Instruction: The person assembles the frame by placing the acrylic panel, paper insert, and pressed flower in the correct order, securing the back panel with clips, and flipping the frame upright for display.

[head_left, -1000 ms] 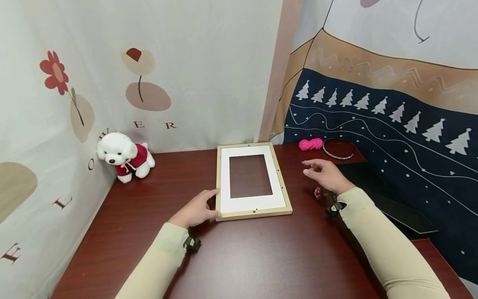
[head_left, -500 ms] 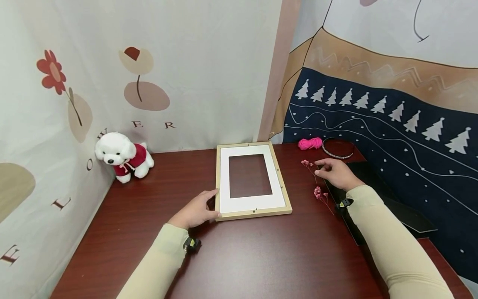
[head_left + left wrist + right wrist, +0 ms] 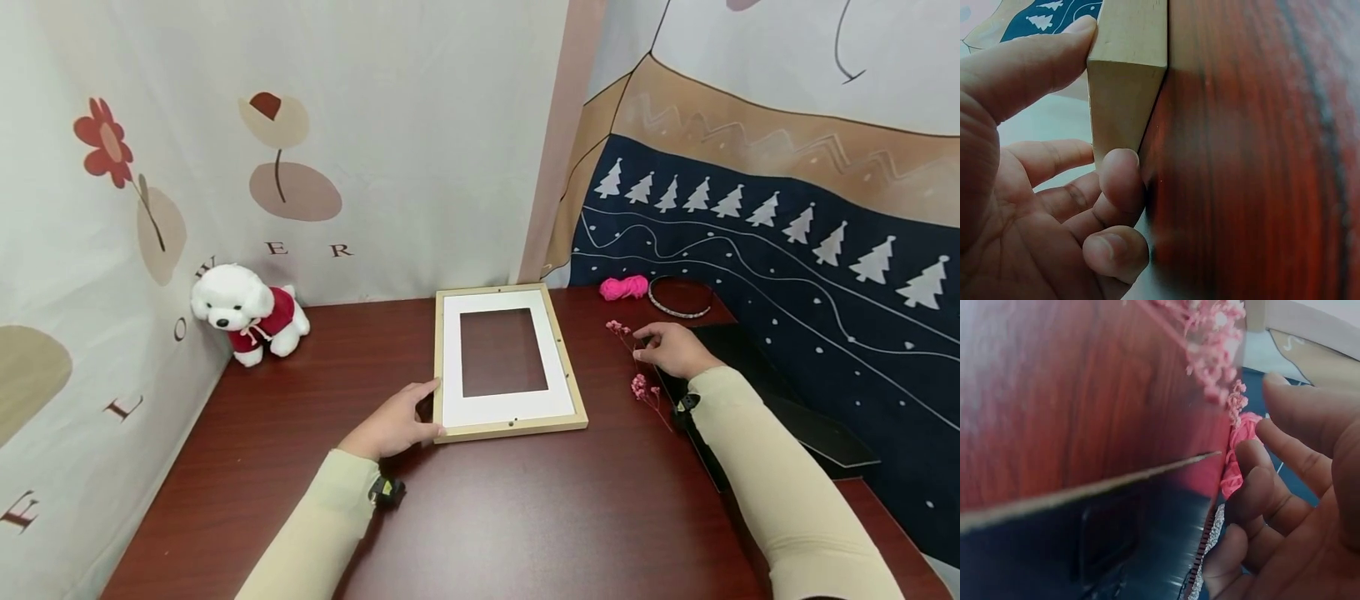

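Clearly, six capital letters (image 3: 277, 248) can be read on the pale cloth (image 3: 420, 158): F, L, O, W, E and R, below two printed flowers (image 3: 279, 150). Ten white trees (image 3: 726, 205) line the dark blue part of the right-hand cloth.

One wooden picture frame (image 3: 512, 428) lies flat on the brown counter (image 3: 540, 517), near its back edge, with a white mat (image 3: 517, 405) inside. The left hand (image 3: 390, 423) has its grip clamped on the frame's near left corner, the thumb on one side of the corner and the fingers on the other.

The right hand (image 3: 678, 350) has its grip apart, thumb and bent forefinger separated, just beside the farther of two pink flower sprigs (image 3: 639, 387); whether it touches the stem I cannot tell. Under this hand lies one black board (image 3: 750, 367) with a raised flap. Beyond are one bundle of bright pink yarn (image 3: 623, 288) and one thin hoop (image 3: 678, 316), side by side. One white toy dog (image 3: 240, 308) in a red top sits at the left.
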The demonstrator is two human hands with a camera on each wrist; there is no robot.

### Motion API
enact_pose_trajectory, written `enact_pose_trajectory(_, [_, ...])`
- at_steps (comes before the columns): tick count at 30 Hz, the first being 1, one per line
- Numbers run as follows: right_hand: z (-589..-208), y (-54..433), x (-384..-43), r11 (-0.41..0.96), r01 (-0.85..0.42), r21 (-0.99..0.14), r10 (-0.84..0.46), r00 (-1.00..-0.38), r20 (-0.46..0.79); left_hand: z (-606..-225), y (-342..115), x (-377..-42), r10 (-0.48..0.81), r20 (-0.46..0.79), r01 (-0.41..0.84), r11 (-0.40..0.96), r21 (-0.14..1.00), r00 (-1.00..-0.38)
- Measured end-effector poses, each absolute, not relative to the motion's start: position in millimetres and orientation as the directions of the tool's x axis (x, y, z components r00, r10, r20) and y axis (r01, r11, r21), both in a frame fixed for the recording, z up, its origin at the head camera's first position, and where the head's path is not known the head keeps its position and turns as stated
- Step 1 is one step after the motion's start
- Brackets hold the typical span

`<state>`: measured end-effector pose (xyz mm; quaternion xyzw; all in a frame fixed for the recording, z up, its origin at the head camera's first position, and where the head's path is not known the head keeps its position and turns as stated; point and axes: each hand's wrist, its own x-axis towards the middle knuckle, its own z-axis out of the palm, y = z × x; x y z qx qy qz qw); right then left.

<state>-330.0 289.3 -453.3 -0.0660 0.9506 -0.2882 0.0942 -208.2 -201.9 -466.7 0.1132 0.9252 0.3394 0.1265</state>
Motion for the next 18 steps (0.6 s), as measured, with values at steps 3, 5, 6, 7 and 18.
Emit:
enact_pose_trajectory(3, [-455.3, 290.7, -334.2, 0.834, -0.082, -0.545, -0.201, -0.966, -0.162, -466.4, -202.1, -207.2, 0.295, -0.160, 0.122, 0.745, 0.656, -0.942])
enact_pose_trajectory(5, [-455.4, 292.1, -336.5, 0.839, -0.083, -0.537, -0.209, -0.962, -0.178, -466.3, -202.0, -207.0, 0.300, -0.158, 0.128, 0.747, 0.653, -0.941])
enact_pose_trajectory(6, [-455.0, 292.4, -337.1, 0.842, -0.082, -0.533, -0.211, -0.960, -0.186, -466.1, -201.9, -207.0, 0.301, -0.157, 0.130, 0.746, 0.653, -0.941])
enact_pose_trajectory(7, [-454.3, 292.4, -337.4, 0.845, -0.080, -0.529, -0.213, -0.957, -0.195, -466.0, -201.8, -207.1, 0.302, -0.155, 0.132, 0.745, 0.653, -0.940])
enact_pose_trajectory(18, [-456.0, 289.1, -337.8, 0.873, -0.090, -0.479, -0.214, -0.954, -0.211, -466.6, -202.8, -208.8, 0.308, -0.149, 0.141, 0.746, 0.651, -0.940])
